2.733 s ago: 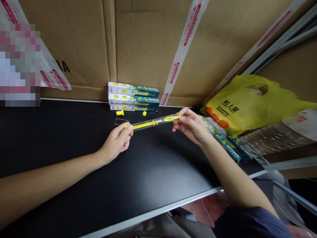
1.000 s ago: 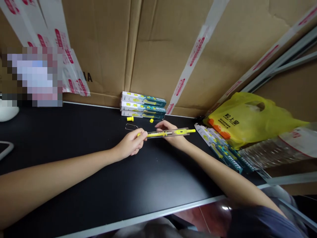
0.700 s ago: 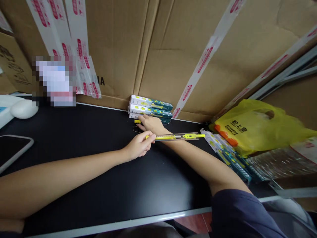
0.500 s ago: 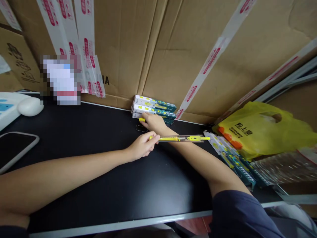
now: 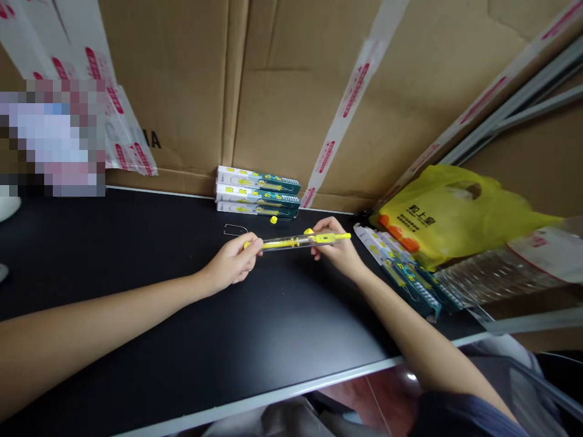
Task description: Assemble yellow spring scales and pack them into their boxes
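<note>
My left hand [image 5: 234, 260] is closed around the left end of a spring scale [image 5: 285, 243], a clear tube with yellow parts inside. The tube lies nearly level above the black table, its yellow rod end pointing right. Behind its right part is my right hand [image 5: 334, 246], thumb and fingers pinching a small yellow cap [image 5: 308, 231]; the tube partly covers these fingers. Another yellow cap [image 5: 273, 220] sits on the table in front of the stacked boxes. A bent metal wire hook [image 5: 234, 230] lies just beyond my left hand.
Several spring scale boxes [image 5: 257, 197] are stacked against the cardboard wall [image 5: 182, 91]. More boxes [image 5: 396, 267] lie at the right, beside a yellow plastic bag [image 5: 437, 212] and a clear plastic package [image 5: 478, 279]. The black table [image 5: 204, 352] has a pale front edge.
My right hand has drawn back from the boxes toward the tube, with a yellow cap in its fingers. Another cap now shows on the table. The view has shifted to the right.
</note>
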The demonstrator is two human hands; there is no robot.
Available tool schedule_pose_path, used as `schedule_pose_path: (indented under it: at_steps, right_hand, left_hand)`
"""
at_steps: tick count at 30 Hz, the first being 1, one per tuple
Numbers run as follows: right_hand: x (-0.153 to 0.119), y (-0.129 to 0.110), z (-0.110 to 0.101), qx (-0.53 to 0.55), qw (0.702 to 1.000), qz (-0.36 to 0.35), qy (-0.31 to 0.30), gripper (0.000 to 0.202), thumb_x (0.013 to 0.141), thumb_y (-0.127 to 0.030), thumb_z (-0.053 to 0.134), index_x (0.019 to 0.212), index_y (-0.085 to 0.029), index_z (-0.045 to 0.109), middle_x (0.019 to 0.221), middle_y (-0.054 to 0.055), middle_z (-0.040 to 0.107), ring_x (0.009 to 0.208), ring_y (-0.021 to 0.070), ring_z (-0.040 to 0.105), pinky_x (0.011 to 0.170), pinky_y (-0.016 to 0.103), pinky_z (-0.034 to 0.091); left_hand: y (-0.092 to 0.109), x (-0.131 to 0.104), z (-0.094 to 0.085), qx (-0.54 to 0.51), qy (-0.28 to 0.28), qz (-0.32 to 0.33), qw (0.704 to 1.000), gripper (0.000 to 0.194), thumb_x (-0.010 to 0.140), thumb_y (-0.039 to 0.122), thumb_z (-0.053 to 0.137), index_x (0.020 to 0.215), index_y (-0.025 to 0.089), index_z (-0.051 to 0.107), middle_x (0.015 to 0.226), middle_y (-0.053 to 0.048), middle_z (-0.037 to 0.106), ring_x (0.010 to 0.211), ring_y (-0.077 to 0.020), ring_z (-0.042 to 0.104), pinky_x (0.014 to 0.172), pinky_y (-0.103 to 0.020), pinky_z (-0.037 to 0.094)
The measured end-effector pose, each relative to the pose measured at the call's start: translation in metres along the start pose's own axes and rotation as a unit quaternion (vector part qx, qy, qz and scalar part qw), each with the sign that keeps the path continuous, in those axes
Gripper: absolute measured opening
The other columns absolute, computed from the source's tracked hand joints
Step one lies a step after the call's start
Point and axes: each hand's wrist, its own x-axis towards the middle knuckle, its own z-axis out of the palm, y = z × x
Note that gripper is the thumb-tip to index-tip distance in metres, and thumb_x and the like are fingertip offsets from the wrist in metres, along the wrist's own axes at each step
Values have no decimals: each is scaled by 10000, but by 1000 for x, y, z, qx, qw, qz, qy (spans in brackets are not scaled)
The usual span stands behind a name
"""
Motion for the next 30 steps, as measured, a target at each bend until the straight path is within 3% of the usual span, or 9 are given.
schedule_pose_path:
  at_steps: [5, 9, 14, 30]
  right_hand:
    - [2, -21, -30, 91, 991, -10, 102, 326, 758, -433, 721, 833, -208, 497, 685, -42, 572, 484, 59, 503, 429, 184, 467]
    - [2, -27, -40, 117, 988, -14, 96, 297, 778, -440, 710, 846, -193, 559, 654, -36, 566, 492, 60, 484, 436, 183, 456]
    - [-1, -22, -34, 90, 993, -26, 73, 270, 792, -425, 702, 875, -190, 601, 588, -52, 517, 475, 71, 468, 439, 205, 452]
    - [-6, -25, -17, 35, 996, -35, 71, 310, 743, -449, 738, 821, -188, 590, 634, -43, 554, 454, 65, 485, 419, 213, 475]
  left_hand:
    - [1, 2, -2, 35, 63, 21, 997, 408, 873, 578, 497, 780, 184, 449, 490, 117, 307, 346, -18, 234, 290, -117, 226]
    - [2, 2, -3, 55, 92, 22, 994, 391, 886, 560, 490, 801, 179, 460, 506, 113, 302, 363, -21, 230, 298, -118, 224]
    - [0, 2, -3, 66, 82, 16, 994, 379, 899, 550, 474, 798, 185, 455, 519, 106, 301, 371, -24, 228, 310, -124, 223]
    - [-1, 1, -2, 85, 69, 20, 994, 334, 925, 478, 461, 757, 191, 425, 543, 95, 344, 368, -22, 274, 329, -130, 231]
